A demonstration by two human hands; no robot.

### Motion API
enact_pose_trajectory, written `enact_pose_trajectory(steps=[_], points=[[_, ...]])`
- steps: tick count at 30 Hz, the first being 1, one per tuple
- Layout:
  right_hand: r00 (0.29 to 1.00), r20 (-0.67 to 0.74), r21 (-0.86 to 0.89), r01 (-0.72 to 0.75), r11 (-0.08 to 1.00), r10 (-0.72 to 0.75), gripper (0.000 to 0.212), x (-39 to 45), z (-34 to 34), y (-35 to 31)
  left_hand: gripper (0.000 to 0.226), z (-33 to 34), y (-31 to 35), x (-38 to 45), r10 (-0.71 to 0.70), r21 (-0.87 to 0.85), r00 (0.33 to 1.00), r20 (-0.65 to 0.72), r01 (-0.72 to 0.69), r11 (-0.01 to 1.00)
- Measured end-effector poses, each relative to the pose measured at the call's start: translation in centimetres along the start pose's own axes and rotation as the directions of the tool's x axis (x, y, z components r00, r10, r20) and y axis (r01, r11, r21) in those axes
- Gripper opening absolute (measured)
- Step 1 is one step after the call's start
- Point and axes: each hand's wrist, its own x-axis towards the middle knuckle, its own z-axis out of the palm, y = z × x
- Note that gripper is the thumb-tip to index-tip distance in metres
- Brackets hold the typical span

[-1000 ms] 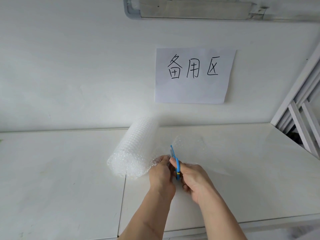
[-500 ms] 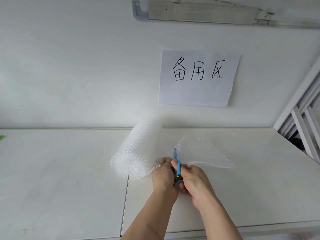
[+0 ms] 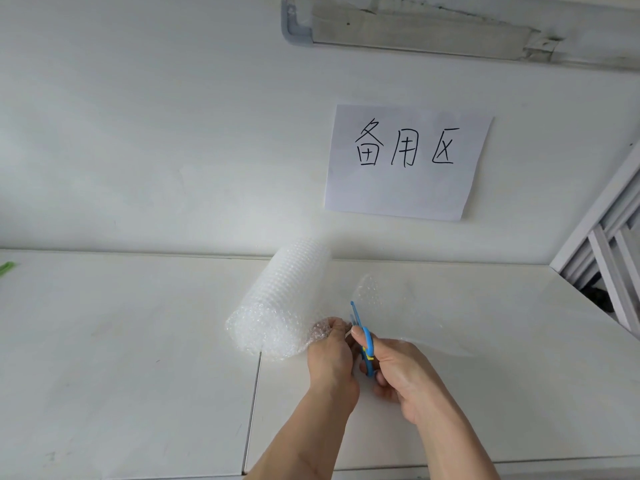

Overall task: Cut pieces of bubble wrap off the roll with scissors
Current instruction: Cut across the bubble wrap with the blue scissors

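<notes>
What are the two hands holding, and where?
Right hand grips the blue scissors by their handles; left hand pinches the bubble wrap edge.

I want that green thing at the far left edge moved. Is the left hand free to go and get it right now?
Probably not yet. The left hand is pinching the bubble wrap beside the scissors, and the green thing lies far off across bare table; nothing blocks the way.

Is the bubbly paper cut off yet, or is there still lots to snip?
Not yet. Done: a sheet is pulled out from the bubble wrap roll. In hand: the left hand pinches the wrap's near edge while the right hand works the blue scissors there. Left: the cut looks barely begun, so nearly the whole width remains.
</notes>
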Motion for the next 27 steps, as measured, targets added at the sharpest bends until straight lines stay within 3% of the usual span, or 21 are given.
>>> enact_pose_trajectory(steps=[6, 10, 18, 27], points=[[0.999, 0.046, -0.035, -0.017, 0.999, 0.019, 0.053, -1.0, -0.4, 0.4, 0.023, -0.2, -0.4, 0.8, 0.003, 0.050, 0.999, -0.033, -0.001, 0.999], [0.999, 0.051, -0.056, -0.016, 0.998, 0.019, 0.047, -1.5, -0.3, 0.4, 0.025, -0.1, -0.5, 0.8, -0.018, 0.081, 0.999, -0.041, 0.022, 0.996], [0.998, 0.058, -0.229, 0.012, 0.973, 0.001, 0.056, -0.3, -0.2, -1.6, 0.016, -0.2, -0.1, 0.4, -0.028, 0.196, 0.998, -0.051, 0.038, 0.980], [0.997, 0.070, -0.270, 0.042, 0.962, -0.024, 0.057, 1.8, -0.7, -2.1, 0.026, -0.2, -0.4, 0.4, 0.022, 0.091, 0.999, 0.026, -0.024, 0.996]])
